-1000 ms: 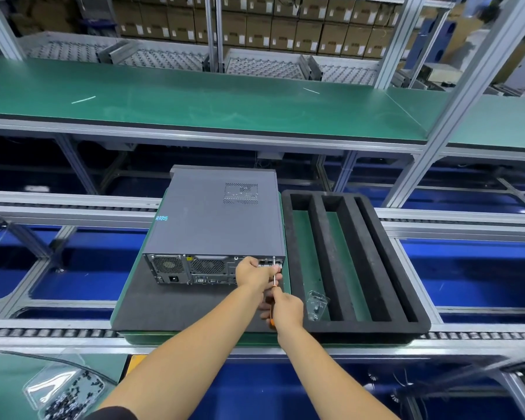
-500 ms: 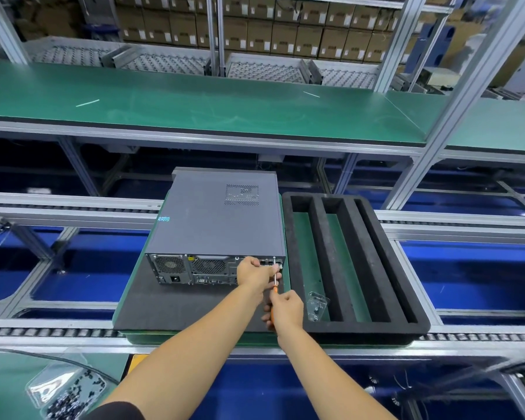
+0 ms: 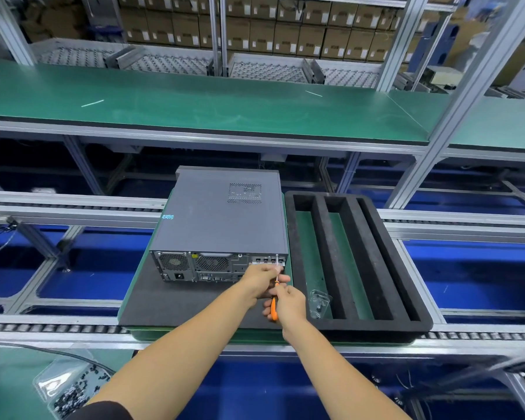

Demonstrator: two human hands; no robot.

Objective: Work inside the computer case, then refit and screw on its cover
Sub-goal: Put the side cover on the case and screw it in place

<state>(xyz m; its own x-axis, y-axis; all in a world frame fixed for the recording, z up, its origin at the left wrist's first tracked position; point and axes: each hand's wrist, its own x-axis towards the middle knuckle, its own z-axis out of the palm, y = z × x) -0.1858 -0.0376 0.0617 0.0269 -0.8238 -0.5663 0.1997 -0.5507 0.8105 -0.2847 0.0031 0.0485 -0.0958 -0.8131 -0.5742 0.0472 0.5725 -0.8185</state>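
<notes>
both hands (image 3: 262, 281) grip orange screwdriver (image 3: 274, 304) at closed grey computer case (image 3: 225, 219) rear.

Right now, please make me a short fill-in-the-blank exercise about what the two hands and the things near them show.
1. The right hand holds a screwdriver whose handle is ____.
2. The screwdriver tip points at the ____ panel of the computer case.
3. The left hand steadies the tool's metal ____.
4. A small clear bag lies in the black ____ tray.

Missing words: orange; rear; shaft; foam
</notes>
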